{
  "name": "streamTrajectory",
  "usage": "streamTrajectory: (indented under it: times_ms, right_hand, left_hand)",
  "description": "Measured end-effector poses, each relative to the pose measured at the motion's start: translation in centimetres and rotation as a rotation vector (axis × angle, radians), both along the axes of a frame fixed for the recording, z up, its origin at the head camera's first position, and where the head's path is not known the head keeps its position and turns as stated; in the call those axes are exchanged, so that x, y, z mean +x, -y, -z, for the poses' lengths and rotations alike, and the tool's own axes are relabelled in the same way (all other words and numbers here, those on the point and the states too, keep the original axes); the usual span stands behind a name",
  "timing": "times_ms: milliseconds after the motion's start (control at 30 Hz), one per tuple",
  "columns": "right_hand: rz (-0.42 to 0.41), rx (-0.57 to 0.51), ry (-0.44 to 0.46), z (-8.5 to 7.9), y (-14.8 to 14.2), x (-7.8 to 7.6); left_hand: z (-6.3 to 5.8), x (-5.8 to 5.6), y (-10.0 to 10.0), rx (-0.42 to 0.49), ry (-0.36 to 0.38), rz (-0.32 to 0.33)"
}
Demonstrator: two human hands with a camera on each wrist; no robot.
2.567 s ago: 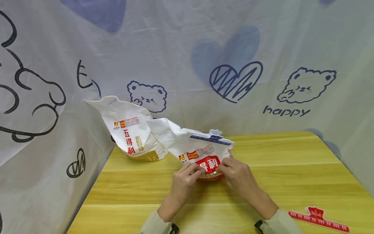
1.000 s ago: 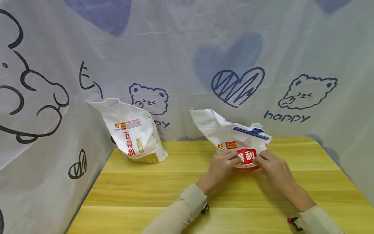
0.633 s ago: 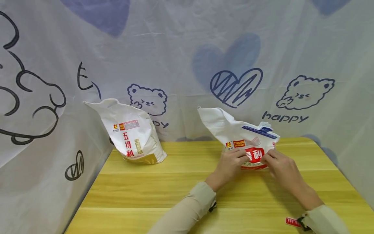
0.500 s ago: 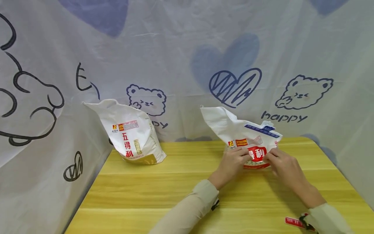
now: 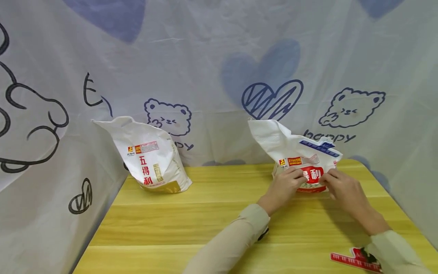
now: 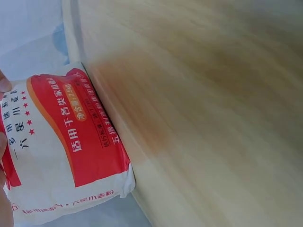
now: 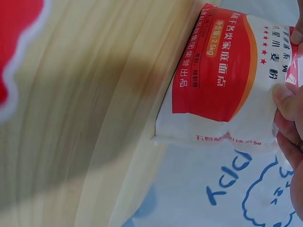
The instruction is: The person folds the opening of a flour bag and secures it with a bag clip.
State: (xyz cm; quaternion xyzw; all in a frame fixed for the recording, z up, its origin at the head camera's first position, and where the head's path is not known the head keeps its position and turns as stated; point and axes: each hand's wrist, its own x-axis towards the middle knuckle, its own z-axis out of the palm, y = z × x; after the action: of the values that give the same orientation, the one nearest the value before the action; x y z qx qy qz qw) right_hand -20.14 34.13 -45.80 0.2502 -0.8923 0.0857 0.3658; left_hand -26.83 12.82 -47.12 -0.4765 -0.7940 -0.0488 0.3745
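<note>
A white flour bag (image 5: 270,139) with a red label stands at the back right of the table, its upper part leaning left. A blue clip (image 5: 319,148) sits along its folded top. My left hand (image 5: 284,187) pinches the bag's front at the left of the label; my right hand (image 5: 346,192) pinches it at the right. In the left wrist view, the bag's red lower face (image 6: 94,127) lies close to the tabletop. The right wrist view shows my thumb and curled fingers (image 7: 289,101) on the bag's front.
A second white flour bag (image 5: 147,152), its top unclipped, stands at the back left. A red clip with a piano-key pattern (image 5: 354,260) lies at the front right, partly under the right sleeve. A printed cloth (image 5: 212,76) hangs behind the wooden table (image 5: 164,220).
Both hands have carried the blue-clipped flour bag from beside the other bag to the right and slightly back. The left bag stays put. The right forearm now partly covers the red clip.
</note>
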Motion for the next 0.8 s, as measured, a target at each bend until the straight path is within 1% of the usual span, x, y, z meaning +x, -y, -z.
streamTrajectory:
  times_ms: [67,167,333,433,600,667,800]
  right_hand:
    - [0.002,-0.001,-0.009,0.0,-0.4,-0.3]
    - [0.025,-0.007,0.004,-0.1,-1.0,-0.6]
    - [0.081,0.001,0.053,-0.2,-2.3,-1.0]
    - [0.088,0.000,0.041,-0.2,-3.3,-1.3]
    - [0.064,-0.014,0.003,-0.1,-4.6,-1.8]
    - [0.054,-0.013,-0.005,-0.1,-4.9,-2.0]
    - [0.035,0.002,-0.018,0.0,-5.4,-2.7]
  left_hand:
    - [0.0,-0.1,-0.5,0.002,0.003,-0.019]
    - [-0.1,-0.3,-1.4,-0.006,0.010,-0.057]
    - [-0.6,-0.2,-2.7,-0.054,0.071,-0.104]
    - [-0.9,-0.1,-3.3,-0.085,0.134,-0.107]
    - [-1.2,-0.1,-3.7,-0.124,0.291,-0.081]
    - [-1.3,-0.3,-3.8,-0.139,0.342,-0.069]
    - [-1.3,-0.6,-3.9,-0.174,0.372,-0.055]
